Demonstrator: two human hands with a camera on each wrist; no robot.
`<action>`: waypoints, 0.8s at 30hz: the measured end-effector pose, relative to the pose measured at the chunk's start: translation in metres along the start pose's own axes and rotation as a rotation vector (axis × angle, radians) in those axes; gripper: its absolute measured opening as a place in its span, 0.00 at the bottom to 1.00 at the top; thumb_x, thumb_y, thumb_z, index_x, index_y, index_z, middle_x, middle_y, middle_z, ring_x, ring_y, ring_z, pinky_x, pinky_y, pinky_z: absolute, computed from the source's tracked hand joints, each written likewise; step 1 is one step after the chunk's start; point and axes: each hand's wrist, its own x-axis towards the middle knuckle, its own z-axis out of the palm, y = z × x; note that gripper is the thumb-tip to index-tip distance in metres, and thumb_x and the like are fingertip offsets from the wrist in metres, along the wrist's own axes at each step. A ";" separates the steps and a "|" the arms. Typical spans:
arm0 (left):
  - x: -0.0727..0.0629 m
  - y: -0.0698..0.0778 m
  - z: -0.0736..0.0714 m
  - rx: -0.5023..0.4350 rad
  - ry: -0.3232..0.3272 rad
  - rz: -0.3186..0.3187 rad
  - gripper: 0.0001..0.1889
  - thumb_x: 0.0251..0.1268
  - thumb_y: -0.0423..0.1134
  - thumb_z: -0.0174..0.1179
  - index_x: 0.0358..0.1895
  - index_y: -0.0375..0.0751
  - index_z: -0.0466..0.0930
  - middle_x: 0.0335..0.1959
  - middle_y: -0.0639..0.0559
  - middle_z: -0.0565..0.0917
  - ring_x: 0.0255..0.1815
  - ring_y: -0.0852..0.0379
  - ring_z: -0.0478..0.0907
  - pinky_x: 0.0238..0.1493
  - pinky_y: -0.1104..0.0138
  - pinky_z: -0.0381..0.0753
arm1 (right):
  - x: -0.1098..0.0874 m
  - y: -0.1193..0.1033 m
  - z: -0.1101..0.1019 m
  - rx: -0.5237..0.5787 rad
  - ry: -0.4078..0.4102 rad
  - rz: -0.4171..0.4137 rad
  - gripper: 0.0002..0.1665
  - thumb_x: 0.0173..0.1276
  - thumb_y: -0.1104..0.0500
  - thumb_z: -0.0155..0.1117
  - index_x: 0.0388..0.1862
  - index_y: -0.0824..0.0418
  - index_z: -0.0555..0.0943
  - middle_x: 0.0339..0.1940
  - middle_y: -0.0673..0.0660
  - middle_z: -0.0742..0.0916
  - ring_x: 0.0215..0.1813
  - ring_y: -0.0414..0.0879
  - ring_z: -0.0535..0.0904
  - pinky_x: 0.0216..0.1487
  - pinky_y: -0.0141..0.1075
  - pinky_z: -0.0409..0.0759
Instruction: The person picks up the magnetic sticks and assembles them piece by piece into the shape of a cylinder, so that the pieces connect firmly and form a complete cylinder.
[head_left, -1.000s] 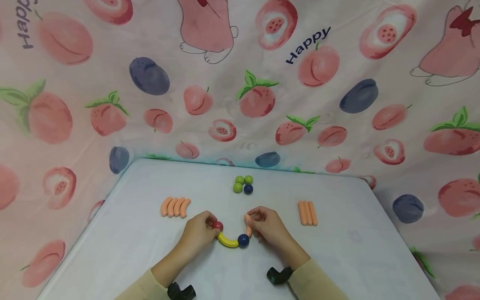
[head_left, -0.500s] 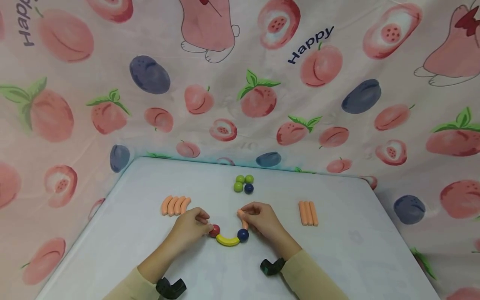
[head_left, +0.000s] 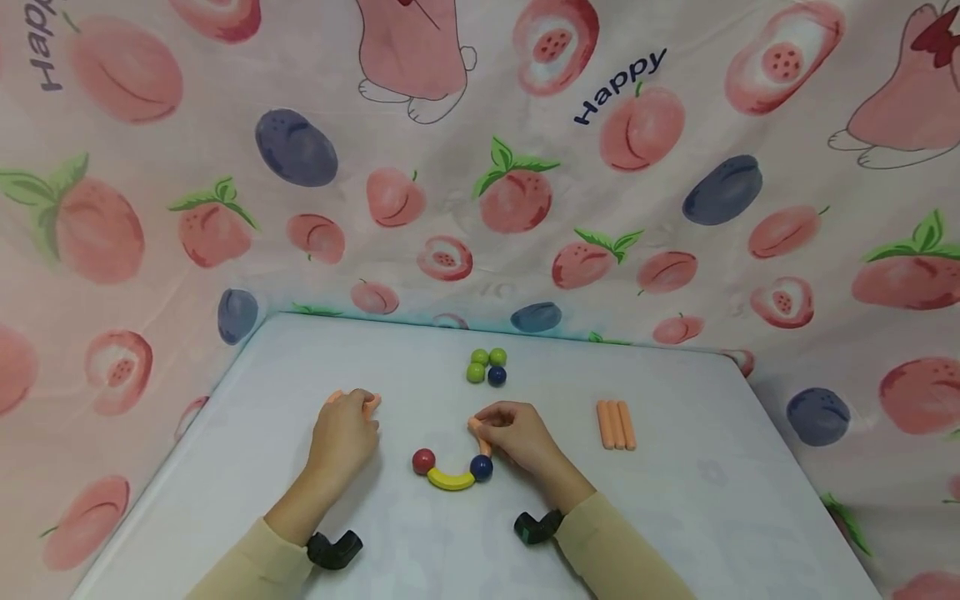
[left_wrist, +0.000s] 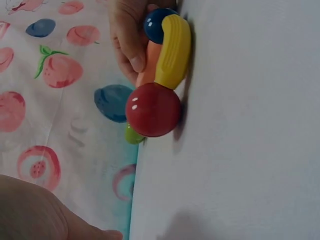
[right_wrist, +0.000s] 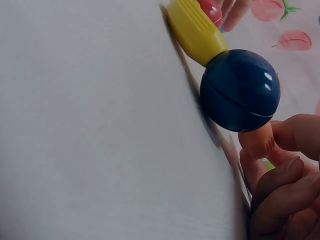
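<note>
My right hand point(head_left: 517, 433) pinches one end of an orange curved stick point(head_left: 484, 447), whose other end meets a dark blue ball point(head_left: 482, 467). From that ball a yellow curved stick point(head_left: 450, 479) runs left to a red ball point(head_left: 423, 461); these pieces lie joined on the table. In the right wrist view, thumb and fingers surround the orange stick point(right_wrist: 257, 141). Over at the left, my left hand point(head_left: 341, 437) covers most of a row of orange curved sticks point(head_left: 372, 402). Its fingertips are hidden, so a grip on any stick cannot be made out.
Several loose balls, green point(head_left: 476, 372) and dark blue point(head_left: 497, 376), sit at the back middle of the white table point(head_left: 675, 517). Three straight orange sticks point(head_left: 616, 425) lie side by side at right. A fruit-printed cloth point(head_left: 450, 167) hangs behind the table.
My left hand has let go of the red ball and moved left to the row of orange curved sticks. The joined pieces have shifted slightly left, with my right hand keeping its pinch.
</note>
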 end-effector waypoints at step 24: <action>0.004 0.005 0.011 0.172 -0.103 -0.016 0.06 0.63 0.25 0.59 0.39 0.31 0.84 0.32 0.42 0.83 0.34 0.46 0.79 0.43 0.52 0.83 | 0.001 0.006 -0.001 -0.023 -0.009 -0.057 0.10 0.69 0.53 0.78 0.48 0.52 0.92 0.40 0.53 0.89 0.44 0.48 0.79 0.40 0.35 0.80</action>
